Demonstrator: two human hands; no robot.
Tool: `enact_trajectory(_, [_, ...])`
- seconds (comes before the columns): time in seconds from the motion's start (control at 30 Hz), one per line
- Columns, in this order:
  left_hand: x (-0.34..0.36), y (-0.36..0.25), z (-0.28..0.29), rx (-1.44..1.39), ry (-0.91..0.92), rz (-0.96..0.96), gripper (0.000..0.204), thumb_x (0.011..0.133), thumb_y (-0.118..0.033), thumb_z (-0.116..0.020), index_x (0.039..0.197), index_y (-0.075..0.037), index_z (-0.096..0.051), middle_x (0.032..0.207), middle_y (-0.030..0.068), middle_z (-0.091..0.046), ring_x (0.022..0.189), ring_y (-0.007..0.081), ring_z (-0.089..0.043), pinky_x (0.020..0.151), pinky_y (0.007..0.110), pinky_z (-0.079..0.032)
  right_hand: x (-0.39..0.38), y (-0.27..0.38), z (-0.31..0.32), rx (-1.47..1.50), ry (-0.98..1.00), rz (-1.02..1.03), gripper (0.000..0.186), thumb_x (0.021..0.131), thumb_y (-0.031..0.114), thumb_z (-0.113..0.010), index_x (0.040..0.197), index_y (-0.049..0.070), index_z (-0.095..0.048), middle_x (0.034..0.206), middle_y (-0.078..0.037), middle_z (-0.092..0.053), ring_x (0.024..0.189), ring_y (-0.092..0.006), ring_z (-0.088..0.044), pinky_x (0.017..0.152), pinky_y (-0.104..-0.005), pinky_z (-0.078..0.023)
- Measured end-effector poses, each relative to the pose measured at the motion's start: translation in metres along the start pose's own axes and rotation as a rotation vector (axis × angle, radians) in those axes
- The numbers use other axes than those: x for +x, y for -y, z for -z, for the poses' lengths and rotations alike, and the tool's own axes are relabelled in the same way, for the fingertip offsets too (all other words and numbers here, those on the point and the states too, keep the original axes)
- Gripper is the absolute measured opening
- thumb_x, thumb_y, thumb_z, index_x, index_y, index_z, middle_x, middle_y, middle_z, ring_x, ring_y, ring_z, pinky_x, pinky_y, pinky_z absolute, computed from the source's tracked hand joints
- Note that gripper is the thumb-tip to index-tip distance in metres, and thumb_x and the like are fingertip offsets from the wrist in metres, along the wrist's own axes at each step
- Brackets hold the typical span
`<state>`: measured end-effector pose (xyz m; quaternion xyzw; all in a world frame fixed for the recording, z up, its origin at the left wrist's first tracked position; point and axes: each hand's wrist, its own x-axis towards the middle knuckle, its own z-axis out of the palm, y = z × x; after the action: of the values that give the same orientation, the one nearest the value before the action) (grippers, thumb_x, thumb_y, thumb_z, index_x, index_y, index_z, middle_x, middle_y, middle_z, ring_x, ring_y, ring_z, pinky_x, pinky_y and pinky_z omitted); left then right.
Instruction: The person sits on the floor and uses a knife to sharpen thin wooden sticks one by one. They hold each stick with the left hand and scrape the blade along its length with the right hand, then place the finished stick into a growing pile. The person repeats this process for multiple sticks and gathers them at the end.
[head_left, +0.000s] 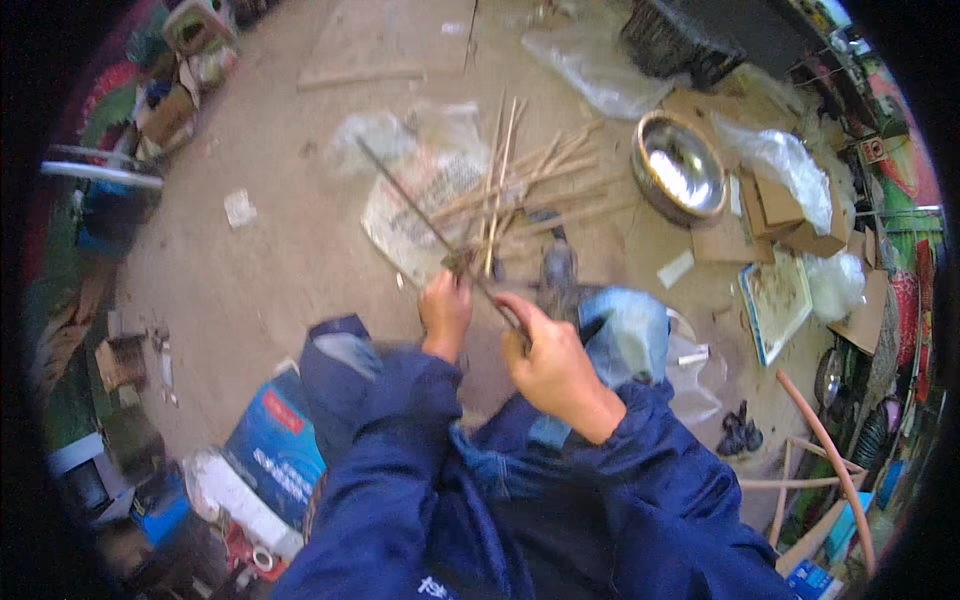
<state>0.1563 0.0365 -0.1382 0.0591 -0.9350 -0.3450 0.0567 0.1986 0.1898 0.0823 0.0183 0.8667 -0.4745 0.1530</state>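
Observation:
A long thin dark stick (405,198) slants from the upper left down toward my hands. My left hand (445,310) is closed at its middle, where a small dark part is too blurred to make out. My right hand (562,365) wraps round the lower end, with the index finger stretched along it. Just beyond my hands, several thin tan sticks (545,172) lie crossed in a loose pile on the floor. Under part of the pile is a flattened whitish plastic sack (400,215). My knees in blue trousers are bent on both sides of my hands.
A round metal basin (680,168) stands to the right of the sticks. Cardboard boxes (780,210), clear plastic wrap and a shallow tray (780,300) sit farther right. A blue bag (275,440) lies by my left leg. A curved orange-brown pipe (825,455) is at the lower right.

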Motion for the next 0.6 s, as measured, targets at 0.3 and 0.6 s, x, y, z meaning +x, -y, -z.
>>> enact_trajectory(0.3, [0.005, 0.014, -0.013, -0.079, 0.001, 0.001, 0.018, 0.089, -0.019, -0.068, 0.105, -0.012, -0.068, 0.094, 0.0181, -0.069, 0.086, 0.0417, -0.066, 0.072, 0.050, -0.052, 0.031, -0.040, -0.021, -0.091, 0.032, -0.025, 0.032, 0.088, 0.013, -0.059, 0.117, 0.002, -0.067, 0.095, -0.031, -0.065, 0.095, -0.0470, -0.063, 0.082, -0.0503, -0.053])
enact_trajectory(0.6, [0.025, 0.017, -0.012, -0.091, 0.070, -0.038, 0.017, 0.090, -0.022, -0.068, 0.100, -0.009, -0.067, 0.092, 0.0174, -0.068, 0.086, 0.0405, -0.065, 0.071, 0.050, -0.051, 0.040, -0.022, -0.011, -0.051, 0.019, 0.059, 0.035, 0.088, 0.014, -0.060, 0.119, -0.002, -0.064, 0.095, -0.031, -0.065, 0.094, -0.0460, -0.064, 0.082, -0.0503, -0.052])
